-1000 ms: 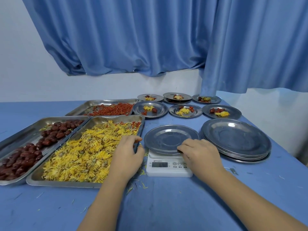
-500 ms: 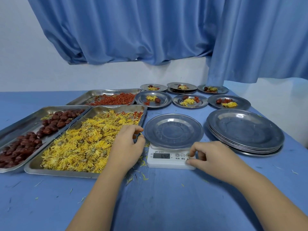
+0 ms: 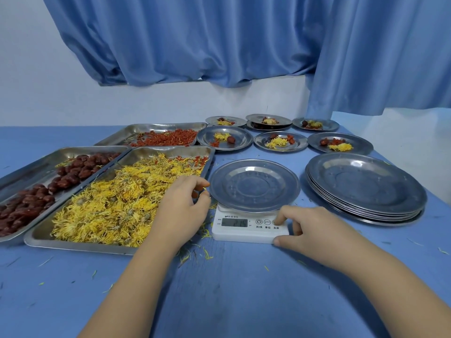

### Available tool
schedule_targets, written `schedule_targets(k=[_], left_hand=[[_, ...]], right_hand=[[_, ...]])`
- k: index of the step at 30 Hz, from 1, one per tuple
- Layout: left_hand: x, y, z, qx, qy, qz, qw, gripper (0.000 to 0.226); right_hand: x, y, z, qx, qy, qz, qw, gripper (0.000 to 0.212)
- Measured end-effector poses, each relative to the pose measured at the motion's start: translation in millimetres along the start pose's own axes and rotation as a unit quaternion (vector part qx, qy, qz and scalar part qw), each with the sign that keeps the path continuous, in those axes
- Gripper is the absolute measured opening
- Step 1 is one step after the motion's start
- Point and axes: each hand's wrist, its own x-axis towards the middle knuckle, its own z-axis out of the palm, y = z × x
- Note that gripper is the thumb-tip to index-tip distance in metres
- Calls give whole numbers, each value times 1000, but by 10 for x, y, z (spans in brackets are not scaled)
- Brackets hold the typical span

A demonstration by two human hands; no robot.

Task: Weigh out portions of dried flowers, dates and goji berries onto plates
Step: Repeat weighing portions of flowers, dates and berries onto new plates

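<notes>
While your right hand (image 3: 314,230) sits at the scale (image 3: 244,236), its grip is pressed on the right front corner: the forefinger curls down onto the rightmost button and the thumb bears against the front edge. The display is lit, but its digits are too blurred to read. An empty steel plate (image 3: 255,185) lies on top of the scale. Your left hand (image 3: 180,213) rests on the near right corner of the flower tray (image 3: 73,246), fingers loosely curled with the tips just beside the plate's rim; you cannot tell from here whether that grip pinches any petals. The dried flowers (image 3: 117,203) fill that tray in a yellow heap. To its left the dates (image 3: 36,201) lie in a second tray (image 3: 36,159), and behind both the goji berries (image 3: 166,140) lie in a third tray (image 3: 127,130). Right of the scale stands a stack of plates (image 3: 366,184), bare on top. Farther back, filled plates (image 3: 241,140) in two rows carry flowers, dates and berries. Loose petals lie scattered over the blue counter (image 3: 244,289), under a blue curtain (image 3: 195,40).
</notes>
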Motion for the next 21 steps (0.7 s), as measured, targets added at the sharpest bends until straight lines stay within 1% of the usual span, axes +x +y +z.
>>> schedule_targets(k=[7,9,12,15,18,21], left_hand=[[13,-12,12,-1,-17,-14,1000,17],[12,-14,8,-10,-16,-17,1000,17],[10,-11,7,-13,-14,-18,1000,16],[4,-12,10,-4,-12,-13,1000,17],[-2,-6,11,6,-13,-3,1000,17],[-13,11,10,18,-9,4,1000,20]], right_hand=[[21,-104,25,-5,-11,15,1000,39],[-5,-122,53,-28,6,6,1000,40],[-30,-141,75,-65,59,-12,996,42],[-23,-167,69,-40,90,-15,995,40],[-16,-184,74,-22,89,-13,996,37],[-7,-163,73,24,102,-11,994,34]])
